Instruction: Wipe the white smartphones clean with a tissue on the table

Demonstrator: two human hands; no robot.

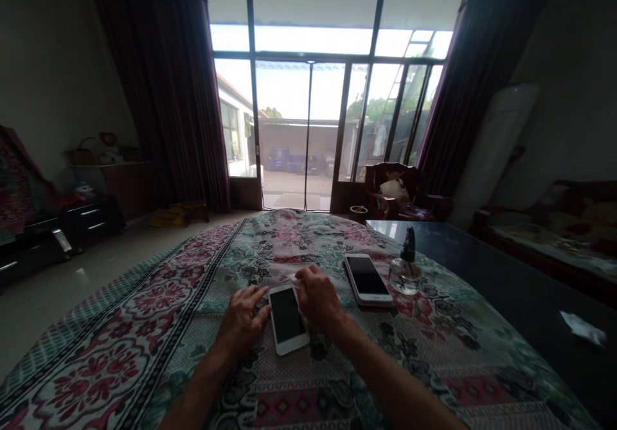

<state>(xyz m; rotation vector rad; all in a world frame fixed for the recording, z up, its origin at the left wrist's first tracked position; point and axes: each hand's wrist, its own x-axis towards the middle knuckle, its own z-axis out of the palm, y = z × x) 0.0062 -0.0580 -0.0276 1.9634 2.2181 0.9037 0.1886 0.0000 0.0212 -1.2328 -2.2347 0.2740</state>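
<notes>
A white phone (287, 319) with a dark screen lies flat on the patterned cloth (159, 327). My left hand (242, 322) rests on the cloth with its fingers stretched against the phone's left edge. My right hand (317, 296) sits at the phone's upper right corner, fingers curled and pinching a small clear thing (295, 278) that I cannot make out. A second white phone (367, 279) lies to the right, untouched.
A small glass bottle with a dark top (405, 265) stands right of the second phone. A dark glass table (506, 282) with a crumpled white scrap (583, 328) adjoins on the right. Beyond are a wooden chair (390, 192), glass doors and curtains.
</notes>
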